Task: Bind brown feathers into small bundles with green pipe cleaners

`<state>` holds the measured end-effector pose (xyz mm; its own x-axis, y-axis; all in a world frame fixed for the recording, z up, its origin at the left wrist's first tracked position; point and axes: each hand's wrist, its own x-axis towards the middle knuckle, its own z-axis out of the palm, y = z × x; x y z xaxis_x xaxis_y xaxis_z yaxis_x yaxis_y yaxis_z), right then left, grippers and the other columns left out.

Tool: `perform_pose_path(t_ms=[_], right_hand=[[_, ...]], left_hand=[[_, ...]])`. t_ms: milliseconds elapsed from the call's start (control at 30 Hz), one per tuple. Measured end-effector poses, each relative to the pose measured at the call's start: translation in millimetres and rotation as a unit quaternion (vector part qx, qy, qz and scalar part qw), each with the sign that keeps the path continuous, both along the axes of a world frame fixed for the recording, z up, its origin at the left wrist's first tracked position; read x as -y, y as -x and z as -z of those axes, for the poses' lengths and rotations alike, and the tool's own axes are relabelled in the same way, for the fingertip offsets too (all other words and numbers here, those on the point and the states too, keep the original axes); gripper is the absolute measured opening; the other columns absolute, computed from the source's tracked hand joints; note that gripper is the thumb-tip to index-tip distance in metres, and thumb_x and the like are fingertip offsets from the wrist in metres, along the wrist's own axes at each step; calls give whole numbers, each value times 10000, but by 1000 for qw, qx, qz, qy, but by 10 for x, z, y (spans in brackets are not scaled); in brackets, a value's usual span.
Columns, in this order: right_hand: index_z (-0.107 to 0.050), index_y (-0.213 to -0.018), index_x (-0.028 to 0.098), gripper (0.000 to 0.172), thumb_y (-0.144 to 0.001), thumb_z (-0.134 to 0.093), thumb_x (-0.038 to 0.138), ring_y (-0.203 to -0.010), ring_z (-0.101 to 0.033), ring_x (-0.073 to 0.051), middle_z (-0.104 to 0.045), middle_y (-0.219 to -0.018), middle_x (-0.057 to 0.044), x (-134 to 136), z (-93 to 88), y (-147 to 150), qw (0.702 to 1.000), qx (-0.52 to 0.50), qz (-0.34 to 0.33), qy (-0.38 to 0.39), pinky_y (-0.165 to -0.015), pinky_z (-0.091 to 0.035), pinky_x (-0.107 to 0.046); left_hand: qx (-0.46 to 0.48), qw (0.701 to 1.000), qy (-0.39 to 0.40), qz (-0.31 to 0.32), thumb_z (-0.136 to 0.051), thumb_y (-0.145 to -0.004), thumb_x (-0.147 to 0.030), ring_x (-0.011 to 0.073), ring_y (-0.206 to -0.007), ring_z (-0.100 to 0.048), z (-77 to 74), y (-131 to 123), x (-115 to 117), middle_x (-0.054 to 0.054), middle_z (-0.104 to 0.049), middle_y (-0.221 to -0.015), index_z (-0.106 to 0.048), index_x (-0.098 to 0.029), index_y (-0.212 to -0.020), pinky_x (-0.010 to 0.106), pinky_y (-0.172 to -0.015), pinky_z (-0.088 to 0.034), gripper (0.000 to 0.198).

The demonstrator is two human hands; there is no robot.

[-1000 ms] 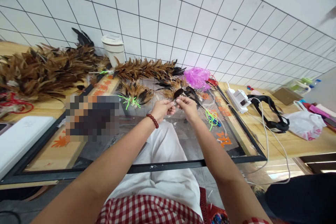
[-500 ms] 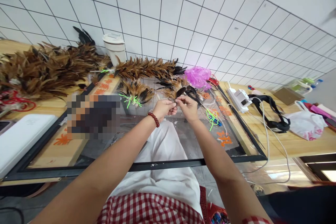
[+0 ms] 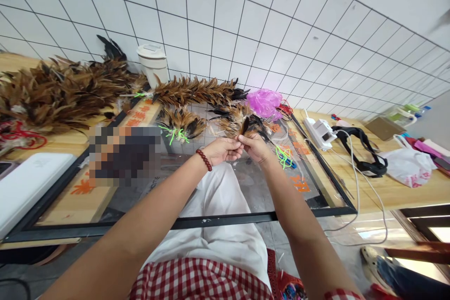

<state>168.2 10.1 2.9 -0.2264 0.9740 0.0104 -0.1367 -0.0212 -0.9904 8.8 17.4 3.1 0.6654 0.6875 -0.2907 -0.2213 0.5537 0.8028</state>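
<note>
My left hand (image 3: pixel 225 150), with a dark red bead bracelet (image 3: pixel 204 159) at its wrist, is closed in a pinch. Its fingertips meet those of my right hand (image 3: pixel 258 147), also pinching. A dark brown feather (image 3: pixel 245 125) rises from between the fingertips; its base is hidden by them. Just behind lies a loose pile of brown and black feathers (image 3: pixel 230 119). To the left is a feather bunch (image 3: pixel 181 119) with bright green ties (image 3: pixel 177 135). Green cord (image 3: pixel 284 155) lies right of my right hand, beside a small blue object (image 3: pixel 294 164).
A long feather strip (image 3: pixel 197 90) runs along the back, near a lidded cup (image 3: pixel 153 63) and pink plastic (image 3: pixel 264 102). A big feather heap (image 3: pixel 59 93) covers the left. A charger (image 3: pixel 320 132) and black strap (image 3: pixel 365 150) lie right. The black frame (image 3: pixel 225 220) edges the glass.
My hands have tilted and come slightly lower, the right one moving a little rightward; their fingertips stay together. At lower right, a person's shoe and jeans leg have come into view.
</note>
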Motion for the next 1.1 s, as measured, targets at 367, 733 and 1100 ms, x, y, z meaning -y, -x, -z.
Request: perform_pose_path(t_ms=[367, 733, 1100], right_hand=[[-666, -811, 173, 388, -595, -776, 475, -646, -526, -127, -603, -743, -11, -46, 63, 25, 988, 89, 73, -103, -634, -457, -280], [-482, -1325, 260, 718, -670, -747, 385, -772, -474, -174, -513, -1097, -83, 8, 55, 119, 885, 292, 157, -328, -792, -461, -368], [-717, -893, 198, 212, -780, -595, 330, -688, -537, -156, -660, -841, -50, -130, 175, -142, 872, 312, 295, -234, -723, -451, -310]], left_hand=[[26, 990, -9, -139, -613, -804, -93, 124, -612, -652, 7, -80, 22, 91, -681, -687, -663, -77, -725, 241, -624, -541, 95], [75, 979, 30, -187, -568, -810, -67, 96, -594, -602, -11, -73, 14, 66, -651, -692, -647, -83, -711, 258, -669, -534, 127], [93, 936, 34, -339, -568, -848, -114, 69, -581, -605, -38, -18, -60, 21, -623, -664, -622, -108, -779, 187, -581, -504, 88]])
